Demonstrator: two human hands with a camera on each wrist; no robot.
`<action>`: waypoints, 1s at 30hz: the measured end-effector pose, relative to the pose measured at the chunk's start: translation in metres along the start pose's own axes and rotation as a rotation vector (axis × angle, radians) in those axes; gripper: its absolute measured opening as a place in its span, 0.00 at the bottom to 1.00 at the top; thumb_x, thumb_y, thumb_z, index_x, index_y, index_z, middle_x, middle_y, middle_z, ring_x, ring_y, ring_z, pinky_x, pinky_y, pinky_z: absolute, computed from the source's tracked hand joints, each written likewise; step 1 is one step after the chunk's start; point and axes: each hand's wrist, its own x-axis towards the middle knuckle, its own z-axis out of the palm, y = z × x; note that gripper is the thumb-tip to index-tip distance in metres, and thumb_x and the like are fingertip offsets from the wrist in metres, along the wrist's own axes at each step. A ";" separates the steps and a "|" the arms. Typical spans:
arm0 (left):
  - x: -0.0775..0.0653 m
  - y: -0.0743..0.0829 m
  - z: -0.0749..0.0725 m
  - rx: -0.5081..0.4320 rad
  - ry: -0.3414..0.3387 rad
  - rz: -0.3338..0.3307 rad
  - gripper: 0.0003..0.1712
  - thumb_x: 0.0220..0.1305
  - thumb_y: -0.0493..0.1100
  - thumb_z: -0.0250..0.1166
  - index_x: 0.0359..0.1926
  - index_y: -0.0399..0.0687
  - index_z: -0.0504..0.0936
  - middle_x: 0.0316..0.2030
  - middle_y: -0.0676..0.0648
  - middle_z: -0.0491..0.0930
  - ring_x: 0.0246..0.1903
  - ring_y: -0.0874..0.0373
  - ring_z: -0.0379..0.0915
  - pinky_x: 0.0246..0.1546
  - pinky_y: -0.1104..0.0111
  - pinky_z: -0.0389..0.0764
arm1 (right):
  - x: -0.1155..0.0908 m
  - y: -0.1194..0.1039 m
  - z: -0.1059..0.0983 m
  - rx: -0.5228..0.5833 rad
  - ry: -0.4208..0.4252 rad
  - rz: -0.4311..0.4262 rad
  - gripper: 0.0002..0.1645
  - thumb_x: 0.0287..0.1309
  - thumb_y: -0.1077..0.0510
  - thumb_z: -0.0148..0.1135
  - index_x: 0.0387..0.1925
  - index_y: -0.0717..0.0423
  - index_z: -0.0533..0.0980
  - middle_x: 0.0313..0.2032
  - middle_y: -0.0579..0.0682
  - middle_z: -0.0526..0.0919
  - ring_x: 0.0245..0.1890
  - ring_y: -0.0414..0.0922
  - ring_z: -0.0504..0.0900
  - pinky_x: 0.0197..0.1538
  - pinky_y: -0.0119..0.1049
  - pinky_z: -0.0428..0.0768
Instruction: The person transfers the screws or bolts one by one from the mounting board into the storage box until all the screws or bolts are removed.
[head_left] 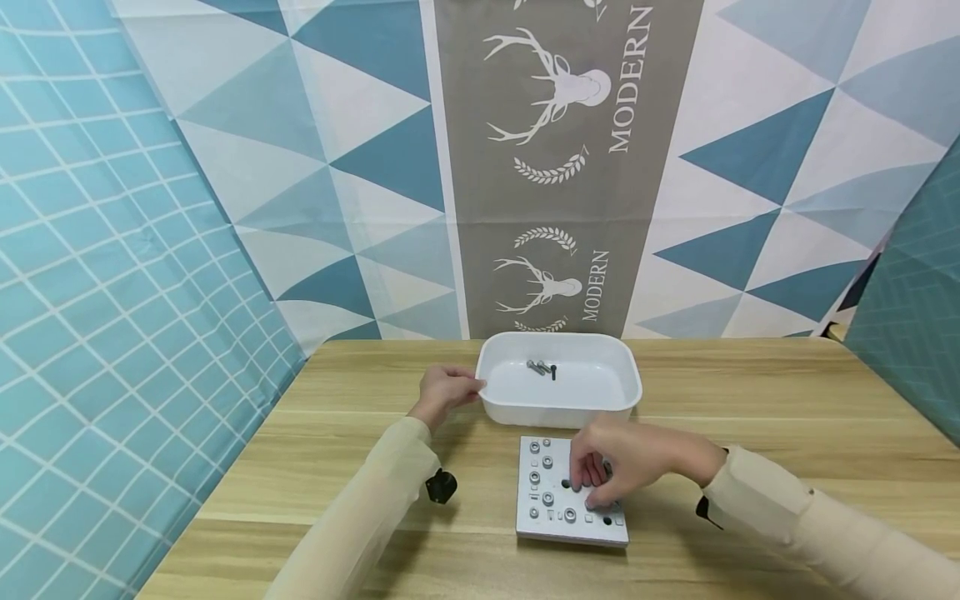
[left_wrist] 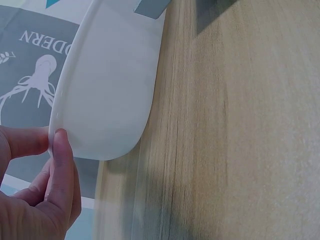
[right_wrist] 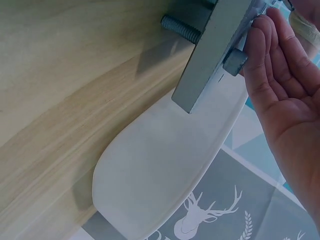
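My left hand (head_left: 447, 388) pinches the left rim of a white plastic tray (head_left: 557, 415) between thumb and fingers. The left wrist view shows this grip closely. A silver metal plate (head_left: 525, 532) lies in front of the tray, with several socket-head bolts (head_left: 548, 498) and open holes in it. Over the plate's right half, my right hand (head_left: 622, 457) bends its fingers down and appears to pinch a bolt, mostly hidden by the fingertips. In the right wrist view, a threaded shank (right_wrist: 180, 29) sticks out beneath the plate, and a bolt head (right_wrist: 235, 62) stands beside the fingers.
Several loose screws (head_left: 538, 367), one of them black, lie inside the tray. All this is on a wooden table (head_left: 757, 400). A patterned cloth (head_left: 375, 167) hangs behind it, with blue checked cloth (head_left: 135, 275) on the left and a green one (head_left: 915, 292) on the right.
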 end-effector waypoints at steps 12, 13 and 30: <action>0.000 0.000 0.000 -0.011 0.000 0.000 0.13 0.52 0.31 0.70 0.40 0.30 0.82 0.32 0.43 0.80 0.23 0.61 0.79 0.36 0.68 0.88 | -0.003 -0.002 0.002 0.043 -0.050 -0.004 0.06 0.48 0.59 0.72 0.30 0.49 0.81 0.25 0.42 0.81 0.26 0.24 0.73 0.29 0.21 0.80; 0.000 0.000 0.000 -0.008 0.000 0.002 0.13 0.52 0.31 0.70 0.40 0.30 0.82 0.32 0.43 0.80 0.23 0.61 0.79 0.36 0.68 0.88 | -0.003 -0.003 0.002 0.040 -0.050 -0.012 0.06 0.49 0.59 0.71 0.29 0.49 0.81 0.25 0.42 0.81 0.26 0.24 0.72 0.29 0.21 0.80; -0.001 -0.002 0.000 -0.007 0.001 0.013 0.12 0.51 0.31 0.70 0.39 0.30 0.83 0.30 0.44 0.78 0.22 0.62 0.78 0.32 0.72 0.87 | -0.005 -0.006 0.008 -0.007 0.015 -0.061 0.04 0.51 0.61 0.69 0.27 0.49 0.80 0.24 0.39 0.81 0.24 0.21 0.71 0.26 0.19 0.79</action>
